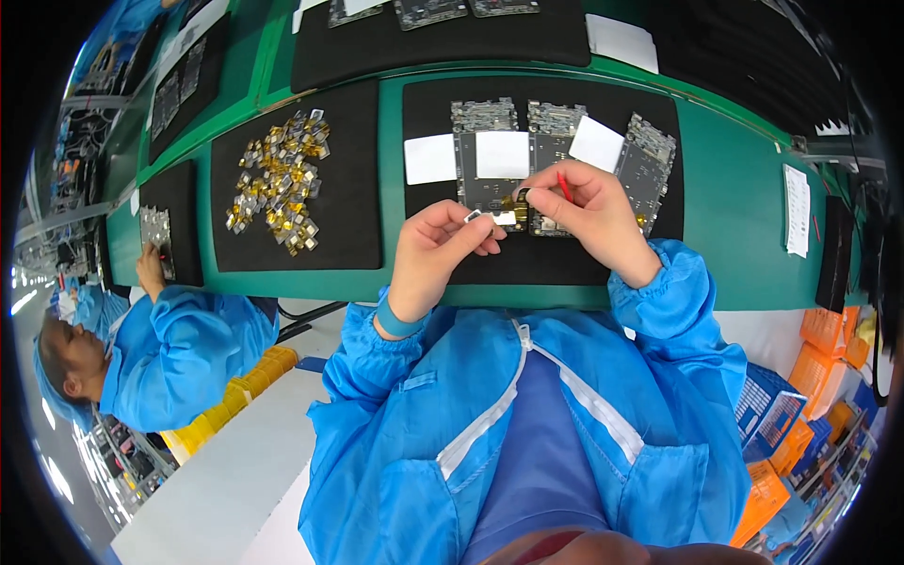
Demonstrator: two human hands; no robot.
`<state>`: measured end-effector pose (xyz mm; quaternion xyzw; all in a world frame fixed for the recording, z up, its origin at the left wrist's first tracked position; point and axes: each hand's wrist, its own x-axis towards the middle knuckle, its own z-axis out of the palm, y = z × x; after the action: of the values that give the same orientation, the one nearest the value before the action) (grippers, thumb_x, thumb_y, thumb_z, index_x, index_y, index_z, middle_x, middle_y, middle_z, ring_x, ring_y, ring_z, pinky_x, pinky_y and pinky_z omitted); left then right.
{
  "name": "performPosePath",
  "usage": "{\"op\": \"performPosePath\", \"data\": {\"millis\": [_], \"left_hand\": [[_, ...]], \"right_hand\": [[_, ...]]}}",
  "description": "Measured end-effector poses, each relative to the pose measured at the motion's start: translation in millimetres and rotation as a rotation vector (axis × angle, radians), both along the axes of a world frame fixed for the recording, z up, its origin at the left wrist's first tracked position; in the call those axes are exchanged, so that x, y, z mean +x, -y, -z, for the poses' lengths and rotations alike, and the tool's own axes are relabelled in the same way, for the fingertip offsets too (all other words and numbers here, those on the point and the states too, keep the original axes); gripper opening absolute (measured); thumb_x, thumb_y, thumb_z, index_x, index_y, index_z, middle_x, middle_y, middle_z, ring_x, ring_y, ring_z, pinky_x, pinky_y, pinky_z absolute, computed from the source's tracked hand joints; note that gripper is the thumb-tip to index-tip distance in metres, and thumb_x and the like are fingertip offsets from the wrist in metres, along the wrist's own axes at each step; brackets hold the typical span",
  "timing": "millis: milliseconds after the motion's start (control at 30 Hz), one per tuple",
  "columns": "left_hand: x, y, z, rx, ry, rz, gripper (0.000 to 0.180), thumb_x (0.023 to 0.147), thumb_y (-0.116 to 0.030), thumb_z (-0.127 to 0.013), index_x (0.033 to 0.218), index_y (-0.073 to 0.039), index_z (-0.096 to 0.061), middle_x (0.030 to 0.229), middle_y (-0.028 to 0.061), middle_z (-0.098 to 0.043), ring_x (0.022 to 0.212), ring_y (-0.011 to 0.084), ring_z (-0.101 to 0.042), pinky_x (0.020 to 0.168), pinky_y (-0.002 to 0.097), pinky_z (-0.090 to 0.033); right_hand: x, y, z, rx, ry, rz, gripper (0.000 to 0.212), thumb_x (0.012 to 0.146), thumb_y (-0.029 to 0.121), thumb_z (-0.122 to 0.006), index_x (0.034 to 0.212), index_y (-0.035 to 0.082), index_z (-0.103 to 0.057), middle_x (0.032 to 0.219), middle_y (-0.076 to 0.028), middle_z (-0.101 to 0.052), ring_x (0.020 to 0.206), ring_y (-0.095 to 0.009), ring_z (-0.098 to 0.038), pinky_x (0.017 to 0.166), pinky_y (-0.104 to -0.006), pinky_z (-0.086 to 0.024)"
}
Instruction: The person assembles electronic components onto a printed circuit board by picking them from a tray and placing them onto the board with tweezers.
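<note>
My left hand (441,247) is closed in a pinch on a small flex-cable part (506,218) with a white strip and a gold-and-black end. Opposite it, my right hand (595,209) pinches near the dark end of that part, thumb against forefinger. A thin red stick-like tool (565,187) is tucked between the right fingers; its lower portion is hidden. Both hands are over the near half of a dark circuit board (484,191), partly covered by a white card (502,154). Another board (554,151) stands beside it, and a tilted board (646,174) lies to the right.
On a black mat (348,226) to the left lies a pile of small gold-and-silver flex parts (282,174). More boards (429,11) rest on a raised far ledge. A co-worker (179,348) handles a board at far left. Orange bins (819,377) stand at lower right.
</note>
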<state>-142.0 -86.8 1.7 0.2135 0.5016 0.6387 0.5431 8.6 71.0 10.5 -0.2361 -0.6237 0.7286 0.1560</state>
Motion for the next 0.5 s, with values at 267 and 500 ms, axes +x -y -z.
{"op": "performPosePath", "data": {"millis": [267,500], "left_hand": [[18.9,-12.3,3.1,-0.010,0.294,0.222,0.015,0.096,-0.012,-0.056,0.103,-0.001,-0.062,0.099,0.0154,-0.068,0.079,0.0157,-0.066,0.073,0.0272,-0.054],[39.2,-23.3,4.1,-0.020,0.363,0.229,0.017,0.094,-0.013,-0.061,0.107,-0.002,-0.063,0.086,0.0029,-0.064,0.069,0.0072,-0.056,0.062,0.0203,-0.046]], "right_hand": [[37.2,-4.3,-2.5,0.075,-0.006,-0.039,0.012,0.085,0.002,-0.069,0.095,0.000,-0.063,0.091,-0.005,-0.067,0.086,-0.010,-0.065,0.071,-0.0232,-0.052],[45.3,-1.5,-2.9,0.633,-0.043,0.004,0.010,0.079,0.000,-0.073,0.088,0.000,-0.068,0.096,-0.009,-0.069,0.082,-0.014,-0.067,0.065,-0.0238,-0.052]]}}
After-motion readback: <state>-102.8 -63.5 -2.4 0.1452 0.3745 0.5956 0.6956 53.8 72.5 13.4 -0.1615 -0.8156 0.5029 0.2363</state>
